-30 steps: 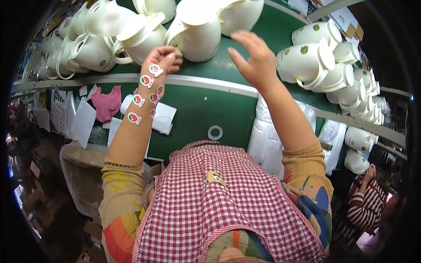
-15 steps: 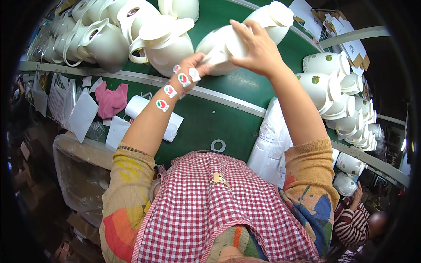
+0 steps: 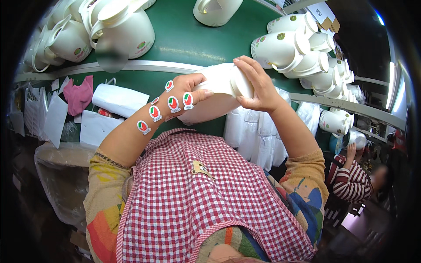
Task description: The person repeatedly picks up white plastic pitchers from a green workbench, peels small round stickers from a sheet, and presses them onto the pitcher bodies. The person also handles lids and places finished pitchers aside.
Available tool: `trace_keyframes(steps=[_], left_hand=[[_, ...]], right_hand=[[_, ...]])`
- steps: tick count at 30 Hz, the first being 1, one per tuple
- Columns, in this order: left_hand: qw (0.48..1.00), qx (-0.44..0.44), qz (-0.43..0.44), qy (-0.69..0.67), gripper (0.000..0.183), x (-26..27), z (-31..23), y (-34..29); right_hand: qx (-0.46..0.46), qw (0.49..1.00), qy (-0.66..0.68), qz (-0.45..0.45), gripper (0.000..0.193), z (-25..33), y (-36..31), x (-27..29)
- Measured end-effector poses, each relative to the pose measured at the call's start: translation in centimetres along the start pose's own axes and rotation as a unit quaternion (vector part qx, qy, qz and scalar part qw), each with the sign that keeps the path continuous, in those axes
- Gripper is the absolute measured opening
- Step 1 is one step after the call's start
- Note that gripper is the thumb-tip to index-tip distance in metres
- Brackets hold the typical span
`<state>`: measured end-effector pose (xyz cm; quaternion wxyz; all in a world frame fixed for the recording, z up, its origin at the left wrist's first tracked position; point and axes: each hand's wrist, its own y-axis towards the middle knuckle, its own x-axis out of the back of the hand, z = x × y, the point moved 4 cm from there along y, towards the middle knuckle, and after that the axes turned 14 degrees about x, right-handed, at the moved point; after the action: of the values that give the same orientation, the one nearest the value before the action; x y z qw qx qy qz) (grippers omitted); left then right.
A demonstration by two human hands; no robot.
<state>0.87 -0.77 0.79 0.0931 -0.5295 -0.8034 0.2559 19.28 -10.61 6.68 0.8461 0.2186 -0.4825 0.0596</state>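
Observation:
A white lidded jug (image 3: 212, 107) is tilted on its side between my hands, in front of my apron. My left hand (image 3: 186, 90) is closed on its handle side, with the thumb lying across the jug. Several small round red, white and green stickers (image 3: 173, 104) are stuck on the back of that hand and along the wrist and forearm. At the lid end, my right hand (image 3: 259, 85) is wrapped over the rim, fingers on top and thumb below. The jug's underside and part of its handle are hidden.
White jugs (image 3: 131, 35) with printed patterns crowd the green conveyor (image 3: 184, 33) at the upper left; more jugs (image 3: 280, 48) stand at the right. White plastic bags (image 3: 258, 136) hang below the rail. A pink cloth (image 3: 79, 94) and paper lie left. Another person's striped sleeve (image 3: 351, 186) shows far right.
Both hands have brought the jug from over the conveyor towards me, across the metal rail. The view has shifted, and another jug now stands alone at the top of the belt.

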Motion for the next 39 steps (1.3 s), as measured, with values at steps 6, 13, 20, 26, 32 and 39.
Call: trace_keyframes(steps=[6, 13, 20, 26, 32, 39], left_hand=[[0.997, -0.029, 0.008, 0.072, 0.030, -1.0, -0.5, -0.5], [0.982, -0.098, -0.086, 0.140, 0.038, -3.3, -0.9, -0.6], [0.981, -0.084, 0.017, 0.173, 0.036, -0.1, -3.1, 2.1], [0.988, -0.015, 0.117, 0.103, 0.024, 1.8, -3.3, 5.1], [0.979, 0.038, 0.179, 0.086, 0.023, 2.9, -4.0, 5.7], [0.994, -0.017, 0.071, 0.077, 0.026, 1.5, -3.0, 4.2]], right_hand=[[0.016, 1.000, 0.021, -0.005, 0.079, 0.4, -1.7, -0.6], [-0.181, 0.981, -0.052, -0.040, 0.068, 0.9, -2.7, -1.7], [0.044, 0.996, -0.026, -0.079, 0.070, 0.0, -3.0, -1.2], [0.180, 0.982, 0.039, -0.050, 0.059, -1.0, -1.4, -1.0], [0.257, 0.963, 0.079, -0.028, 0.049, -1.1, -0.7, -1.5], [0.075, 0.992, -0.084, 0.064, 0.068, -1.8, -0.4, 0.3]])
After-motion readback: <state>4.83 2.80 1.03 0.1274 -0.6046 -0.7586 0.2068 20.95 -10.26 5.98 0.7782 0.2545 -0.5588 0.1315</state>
